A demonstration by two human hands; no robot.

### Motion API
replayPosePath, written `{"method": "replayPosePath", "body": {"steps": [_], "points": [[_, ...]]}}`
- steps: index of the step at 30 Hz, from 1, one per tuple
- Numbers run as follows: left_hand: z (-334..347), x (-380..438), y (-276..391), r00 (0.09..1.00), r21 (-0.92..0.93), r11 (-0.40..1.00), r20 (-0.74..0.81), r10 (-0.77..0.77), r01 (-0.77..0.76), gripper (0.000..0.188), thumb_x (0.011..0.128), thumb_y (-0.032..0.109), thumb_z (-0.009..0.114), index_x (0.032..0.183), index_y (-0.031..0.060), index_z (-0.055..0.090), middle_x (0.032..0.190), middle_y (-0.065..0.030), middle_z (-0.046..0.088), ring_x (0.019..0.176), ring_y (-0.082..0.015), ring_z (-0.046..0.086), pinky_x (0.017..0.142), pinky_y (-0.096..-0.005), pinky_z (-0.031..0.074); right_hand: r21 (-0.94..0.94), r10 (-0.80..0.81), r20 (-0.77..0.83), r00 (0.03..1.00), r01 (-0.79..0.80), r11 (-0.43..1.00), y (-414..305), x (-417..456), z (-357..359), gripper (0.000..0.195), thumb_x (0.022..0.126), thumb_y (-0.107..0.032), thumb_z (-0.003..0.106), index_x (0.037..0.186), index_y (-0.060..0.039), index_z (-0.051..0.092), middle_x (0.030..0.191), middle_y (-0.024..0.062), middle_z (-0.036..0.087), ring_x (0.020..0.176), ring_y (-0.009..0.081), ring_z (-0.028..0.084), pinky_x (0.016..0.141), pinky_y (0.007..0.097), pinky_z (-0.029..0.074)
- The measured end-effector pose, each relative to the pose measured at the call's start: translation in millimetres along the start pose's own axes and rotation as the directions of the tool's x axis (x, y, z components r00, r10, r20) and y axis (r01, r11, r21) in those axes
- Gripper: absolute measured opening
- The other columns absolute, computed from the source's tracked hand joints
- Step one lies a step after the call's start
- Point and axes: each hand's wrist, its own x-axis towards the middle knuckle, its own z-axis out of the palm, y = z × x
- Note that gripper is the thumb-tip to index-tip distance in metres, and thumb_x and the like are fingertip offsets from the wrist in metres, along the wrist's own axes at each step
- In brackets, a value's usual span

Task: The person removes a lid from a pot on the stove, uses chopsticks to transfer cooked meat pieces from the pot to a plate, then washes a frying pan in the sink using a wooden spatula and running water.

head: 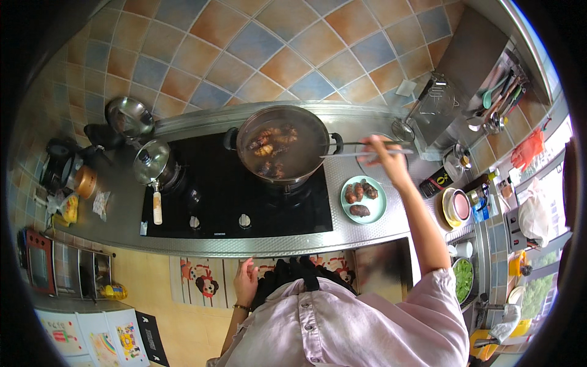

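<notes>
My right hand point(383, 158) grips a pair of long thin utensils, chopsticks or tongs point(341, 155), blurred. Their tips point left to the right rim of a large steel pot point(283, 179) with black handles. Brown, knobbly taro-like tubers point(267, 140) lie in its cloudy liquid, and steam seems to veil them. Several more tubers point(360, 210) rest on a pale green plate point(363, 221) on the steel counter, below and left of my right wrist. My left hand point(246, 280) hangs in front of the counter's front edge, fingers loosely apart and holding nothing.
The pot stands on a black cooktop point(206, 192). At left is a lidded saucepan point(157, 160), its handle pointing towards me. A clear glass lid point(390, 172) seems to lie under my right hand. A skimmer point(403, 130), a bottle point(435, 181) and stacked bowls point(456, 206) stand right.
</notes>
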Motion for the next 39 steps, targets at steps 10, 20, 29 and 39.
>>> {"method": "replayPosePath", "body": {"steps": [10,20,29,39], "points": [[-9.9,-19.1,-17.2,0.981,-0.027,1.000,-0.193,0.008,-0.013,0.028,0.085,0.016,0.058,0.110,0.0067,0.052,0.093,-0.0103,0.060,0.080,-0.0256,0.060,0.069,-0.0337,0.049,-0.278,-0.073,0.308,0.949,0.163,0.947,34.6,95.8,142.6,0.031,0.088,-0.028,0.055,0.093,0.0015,0.063,0.063,0.0121,0.062,0.056,0.0171,0.062,0.055,0.0290,0.050],[-23.1,-24.1,-10.7,0.980,0.015,0.999,-0.198,-0.030,0.033,0.031,0.085,0.015,0.059,0.113,0.0070,0.052,0.093,-0.0102,0.060,0.081,-0.0243,0.060,0.069,-0.0337,0.049,0.110,0.037,0.014,0.999,-0.038,0.993,56.6,110.9,128.5,0.041,0.091,-0.029,0.050,0.076,0.0080,0.060,0.065,0.0138,0.060,0.054,0.0234,0.063,0.049,0.0286,0.054],[-13.8,-4.9,-15.1,0.992,-0.030,0.999,-0.127,-0.027,0.023,0.030,0.084,0.015,0.059,0.112,0.0065,0.052,0.095,-0.0099,0.061,0.077,-0.0239,0.060,0.067,-0.0332,0.048,0.629,0.388,-0.193,0.901,-0.190,0.754,65.3,84.5,68.2,0.035,0.095,-0.023,0.040,0.094,0.0111,0.048,0.087,0.0190,0.058,0.068,0.0339,0.065,0.057,0.0303,0.059],[-8.3,-1.0,-12.9,0.999,-0.029,1.000,-0.053,-0.005,0.003,0.031,0.085,0.016,0.058,0.114,0.0073,0.051,0.095,-0.0110,0.061,0.080,-0.0252,0.060,0.069,-0.0343,0.048,0.688,0.425,-0.260,0.867,-0.143,0.712,74.4,53.3,54.9,0.032,0.096,-0.021,0.039,0.096,0.0106,0.045,0.090,0.0193,0.057,0.070,0.0346,0.065,0.060,0.0316,0.059]]}}
